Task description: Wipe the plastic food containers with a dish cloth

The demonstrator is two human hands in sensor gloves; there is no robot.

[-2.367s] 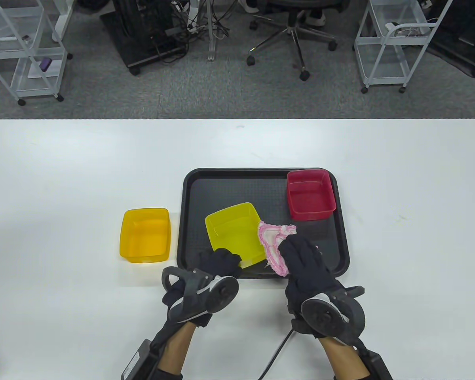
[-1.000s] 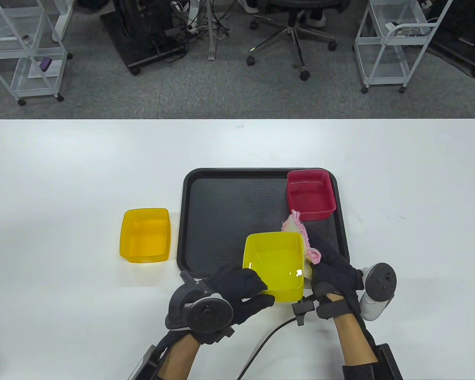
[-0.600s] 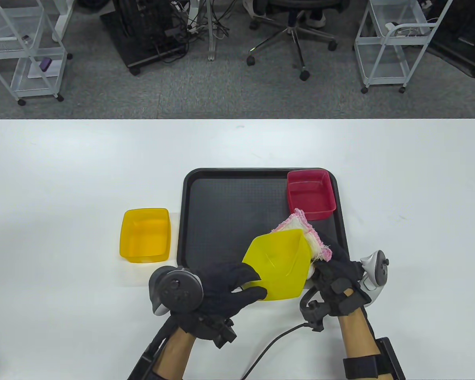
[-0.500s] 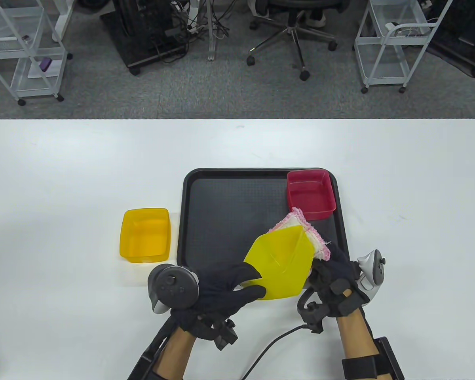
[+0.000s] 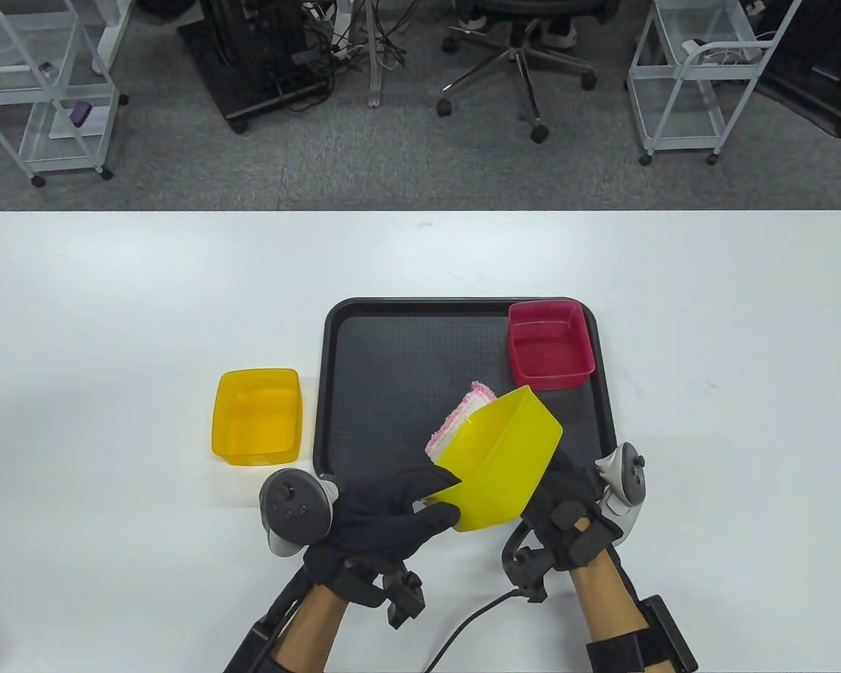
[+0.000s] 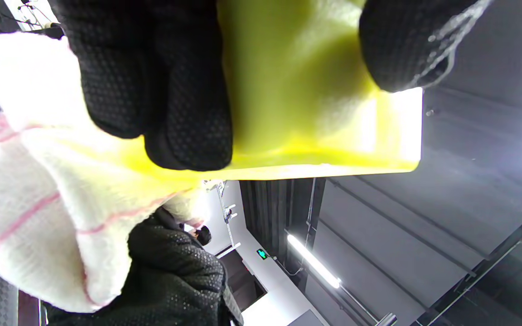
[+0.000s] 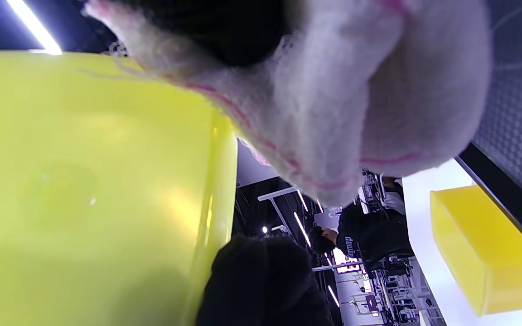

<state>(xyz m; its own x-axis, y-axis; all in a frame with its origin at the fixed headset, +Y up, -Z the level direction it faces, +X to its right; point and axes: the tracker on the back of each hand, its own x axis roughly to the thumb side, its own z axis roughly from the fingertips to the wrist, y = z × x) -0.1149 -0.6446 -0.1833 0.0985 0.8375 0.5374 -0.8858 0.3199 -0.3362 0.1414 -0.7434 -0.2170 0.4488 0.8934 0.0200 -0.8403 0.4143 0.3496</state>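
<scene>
Mid-wipe on the yellow container point(image 5: 501, 459).
Gripped tilted in left hand point(image 5: 385, 508); dish cloth point(image 5: 459, 420) pressed by right hand point(image 5: 568, 501); orange container point(image 5: 257, 416), red container point(image 5: 551, 343) apparently left.

Most of the dish cloth point(image 5: 455, 419) is hidden behind the tilted yellow container point(image 5: 499, 459). The right hand's point(image 5: 566, 503) fingers are covered by that container, so their grip cannot be judged.

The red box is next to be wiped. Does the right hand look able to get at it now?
Probably not yet: the right hand holds the cloth against the yellow box, which sits between it and the red box.
</scene>
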